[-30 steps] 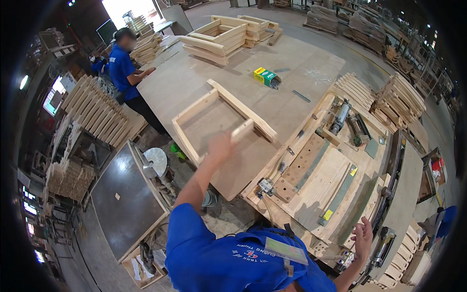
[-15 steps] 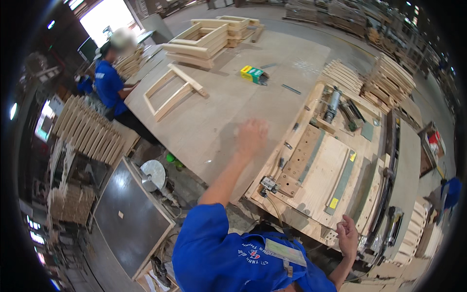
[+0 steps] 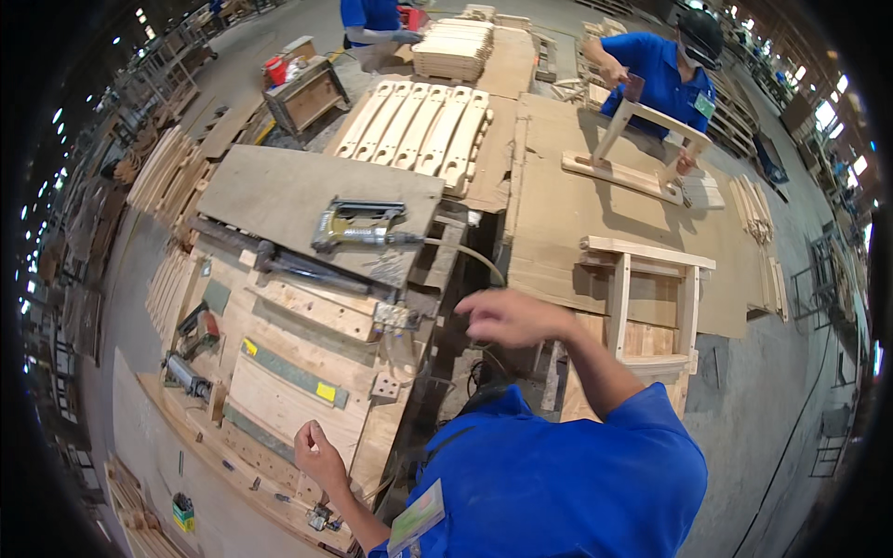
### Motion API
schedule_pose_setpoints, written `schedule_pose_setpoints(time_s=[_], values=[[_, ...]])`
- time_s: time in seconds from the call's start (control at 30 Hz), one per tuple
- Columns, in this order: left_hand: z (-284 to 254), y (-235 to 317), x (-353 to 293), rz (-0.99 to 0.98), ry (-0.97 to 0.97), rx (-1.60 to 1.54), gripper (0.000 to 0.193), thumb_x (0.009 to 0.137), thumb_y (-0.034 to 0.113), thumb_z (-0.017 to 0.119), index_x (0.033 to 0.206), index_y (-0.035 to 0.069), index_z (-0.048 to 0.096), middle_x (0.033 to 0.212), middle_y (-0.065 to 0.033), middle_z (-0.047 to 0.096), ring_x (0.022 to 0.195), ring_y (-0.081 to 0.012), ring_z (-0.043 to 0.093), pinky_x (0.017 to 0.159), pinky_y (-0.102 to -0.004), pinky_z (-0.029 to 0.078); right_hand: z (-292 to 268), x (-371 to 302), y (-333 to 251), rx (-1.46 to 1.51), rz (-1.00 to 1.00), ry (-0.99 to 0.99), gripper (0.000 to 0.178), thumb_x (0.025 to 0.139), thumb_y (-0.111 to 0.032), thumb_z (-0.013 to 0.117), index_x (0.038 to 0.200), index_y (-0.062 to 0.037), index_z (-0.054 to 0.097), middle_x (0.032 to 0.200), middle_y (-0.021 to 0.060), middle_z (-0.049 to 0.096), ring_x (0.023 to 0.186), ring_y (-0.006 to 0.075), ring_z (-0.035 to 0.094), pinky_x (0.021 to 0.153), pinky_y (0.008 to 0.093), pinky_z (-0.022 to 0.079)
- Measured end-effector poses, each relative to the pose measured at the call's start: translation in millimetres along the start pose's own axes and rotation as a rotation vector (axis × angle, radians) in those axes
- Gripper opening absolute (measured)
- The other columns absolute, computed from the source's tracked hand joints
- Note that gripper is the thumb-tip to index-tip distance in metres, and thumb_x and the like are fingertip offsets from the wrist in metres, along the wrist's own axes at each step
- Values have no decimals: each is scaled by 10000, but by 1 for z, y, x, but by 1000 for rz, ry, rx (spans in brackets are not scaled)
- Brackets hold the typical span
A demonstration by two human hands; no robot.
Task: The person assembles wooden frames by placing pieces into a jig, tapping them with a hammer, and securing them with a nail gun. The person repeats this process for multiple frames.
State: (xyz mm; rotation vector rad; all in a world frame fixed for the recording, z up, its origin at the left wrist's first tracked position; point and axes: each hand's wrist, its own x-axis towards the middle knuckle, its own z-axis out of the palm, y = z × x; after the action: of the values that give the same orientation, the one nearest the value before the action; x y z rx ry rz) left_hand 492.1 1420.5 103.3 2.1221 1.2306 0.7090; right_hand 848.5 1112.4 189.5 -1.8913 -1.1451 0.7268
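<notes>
The worker's left hand point(image 3: 318, 456) is over the near part of the wooden jig point(image 3: 279, 398), fingers curled in; whether they pinch something, I can't tell. The right hand point(image 3: 516, 316) reaches out farther right, fingers loosely bent and free, near the pale hose point(image 3: 474, 254) of a nail gun point(image 3: 358, 231) lying beyond the jig. A wooden frame point(image 3: 619, 307) sits to the right.

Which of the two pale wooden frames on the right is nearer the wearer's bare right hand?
The pale wooden frame no one touches, nearest the right hand; the other frame is farther off, before the dark-capped, blue-shirted co-worker.
</notes>
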Motion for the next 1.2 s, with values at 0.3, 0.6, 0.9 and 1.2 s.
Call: schedule_pose_setpoints(time_s=[0.3, 0.6, 0.9, 1.2], values=[[57, 61, 0, 176, -142, -27, 144, 944, 96, 741, 1068, 28, 772, 1037, -175, 761, 977, -358, 737, 898, -438, 575, -192, -198, 230, -1130, 811, 252, 329, 902, -150, 703, 1213, -43, 692, 1179, 244, 719, 1110, 448, 681, 916, 563, 541], [61, 73, -12, 196, -149, 109, 215, 996, 275, 652, 1014, 87, 754, 977, -124, 725, 987, -351, 693, 873, -482, 553, -73, -105, 227, -438, 519, 58, 642, 881, -423, 854, 1362, -35, 682, 1235, 140, 730, 1170, 289, 685, 999, 458, 531], [31, 41, -17, 306, 95, -87, 178, 973, 270, 663, 935, 103, 709, 902, -100, 685, 911, -338, 671, 815, -470, 539, 76, 127, 39, -263, 11, -150, 631, 910, -475, 819, 1329, -22, 688, 1168, 117, 711, 1088, 246, 663, 931, 425, 525], [-69, 71, -27, 541, 354, -222, 141, 945, 221, 708, 922, 90, 660, 904, -91, 642, 893, -323, 636, 801, -447, 504, 35, 227, -90, -354, -62, 18, 636, 940, -527, 785, 1296, -8, 695, 1102, 94, 692, 1005, 202, 641, 864, 392, 519]])
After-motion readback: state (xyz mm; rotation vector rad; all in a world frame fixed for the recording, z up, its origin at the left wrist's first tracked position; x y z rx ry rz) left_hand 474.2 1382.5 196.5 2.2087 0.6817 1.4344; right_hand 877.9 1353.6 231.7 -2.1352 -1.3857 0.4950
